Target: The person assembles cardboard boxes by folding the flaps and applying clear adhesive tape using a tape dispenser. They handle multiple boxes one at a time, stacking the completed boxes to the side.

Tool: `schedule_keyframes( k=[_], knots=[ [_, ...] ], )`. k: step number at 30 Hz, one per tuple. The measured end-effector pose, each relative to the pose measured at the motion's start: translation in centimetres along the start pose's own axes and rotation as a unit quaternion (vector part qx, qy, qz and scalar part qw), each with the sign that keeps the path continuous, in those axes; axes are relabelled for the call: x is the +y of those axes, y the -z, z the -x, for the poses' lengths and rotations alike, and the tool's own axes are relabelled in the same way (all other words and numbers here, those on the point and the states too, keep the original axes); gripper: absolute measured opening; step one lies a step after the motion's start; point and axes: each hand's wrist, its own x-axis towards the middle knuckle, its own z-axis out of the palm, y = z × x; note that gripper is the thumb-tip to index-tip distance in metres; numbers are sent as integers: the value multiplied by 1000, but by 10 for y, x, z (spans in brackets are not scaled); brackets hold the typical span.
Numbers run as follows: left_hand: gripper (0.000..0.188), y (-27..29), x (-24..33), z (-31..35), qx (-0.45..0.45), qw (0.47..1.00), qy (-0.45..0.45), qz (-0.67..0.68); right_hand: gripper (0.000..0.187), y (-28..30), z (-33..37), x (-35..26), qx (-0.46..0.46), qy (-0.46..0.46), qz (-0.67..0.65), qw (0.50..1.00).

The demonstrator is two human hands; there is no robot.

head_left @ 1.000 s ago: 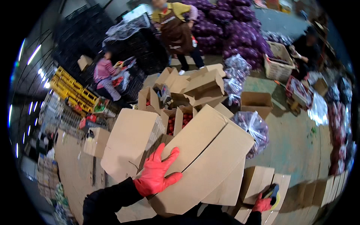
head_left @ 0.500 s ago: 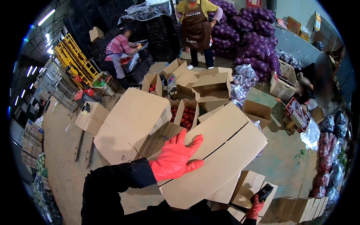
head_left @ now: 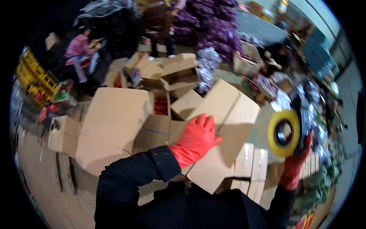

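Observation:
My left hand [head_left: 196,139], in a red rubber glove, lies on top of a brown cardboard carton [head_left: 238,133], fingers outstretched beside the seam between its flaps. Raised at the right, my right hand [head_left: 294,166], gloved in red too, is closed around a black tape dispenser [head_left: 303,114]. A wide roll of yellow tape [head_left: 273,133] is mounted on it. The dispenser is held up, apart from the carton. To the left of the carton stands a stack of flattened cardboard sheets [head_left: 110,122].
Beyond the carton are open boxes [head_left: 181,78], one with red produce [head_left: 161,106]. Taped boxes [head_left: 244,162] stand close at my right. A person in pink [head_left: 78,49] works far left; another stands ahead [head_left: 156,23]. Purple net sacks [head_left: 219,36] are piled behind.
My right hand has lifted the tape dispenser from low by the boxes to chest height at the right. My left hand has shifted along the carton, fingers closer together. The view has turned right.

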Motion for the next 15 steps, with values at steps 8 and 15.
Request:
schedule_keyframes(
  k=[8, 15],
  knots=[
    [42, -43, 0, 7, 10, 1000, 0, -13, 40, -81, 5, -53, -211, -295, -232, 903],
    [25, -18, 18, 7, -42, 996, 29, -71, 36, -137, 10, -53, -231, -283, -114, 924]
  ],
)
